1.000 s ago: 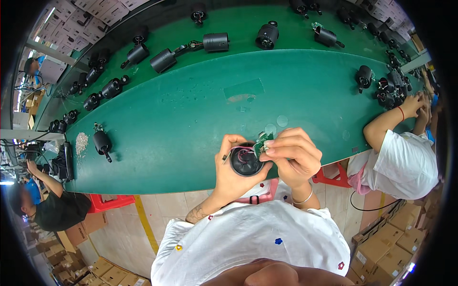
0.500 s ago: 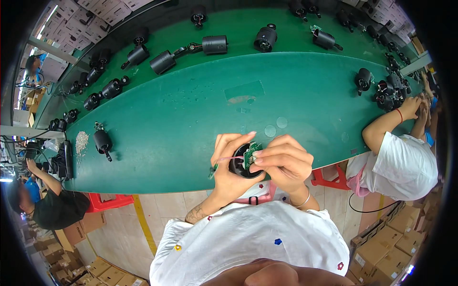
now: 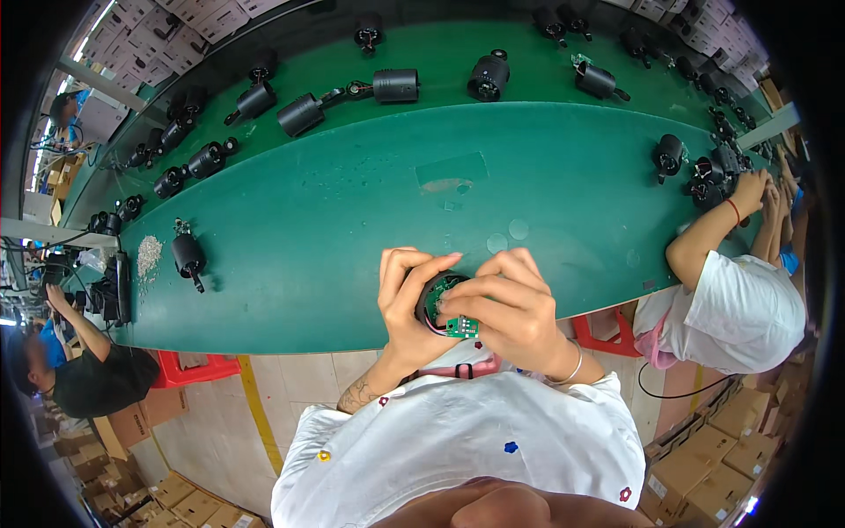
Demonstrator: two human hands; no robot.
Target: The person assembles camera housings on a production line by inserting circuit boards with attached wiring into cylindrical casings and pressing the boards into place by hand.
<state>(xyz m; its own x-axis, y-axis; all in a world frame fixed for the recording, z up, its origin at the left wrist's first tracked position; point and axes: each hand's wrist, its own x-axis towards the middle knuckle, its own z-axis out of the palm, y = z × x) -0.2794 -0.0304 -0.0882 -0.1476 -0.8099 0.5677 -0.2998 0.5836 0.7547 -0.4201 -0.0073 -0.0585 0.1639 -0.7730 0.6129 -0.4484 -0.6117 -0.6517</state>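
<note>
My left hand (image 3: 403, 304) is wrapped round a black cylindrical housing (image 3: 422, 302), its open end facing up. Inside that opening lies a green circuit board (image 3: 434, 297), partly hidden by my fingers. The fingertips of my right hand (image 3: 518, 315) reach into the opening, closed on the board. A smaller green board (image 3: 462, 328) with white parts hangs outside the near rim, below my right fingers. Thin wires run near it at the rim.
Another black cylinder (image 3: 187, 253) lies on the green table (image 3: 308, 255) at left, beside pale granules (image 3: 149, 257). More housings (image 3: 396, 85) line the green strip beyond. Clear discs (image 3: 497, 242) lie ahead of my hands. A co-worker (image 3: 731, 290) sits at right, another (image 3: 101, 370) at left.
The circuit board has gone from above the housing's mouth down into it. The smaller board has shifted from the housing's left side to its near rim. Both hands moved slightly left.
</note>
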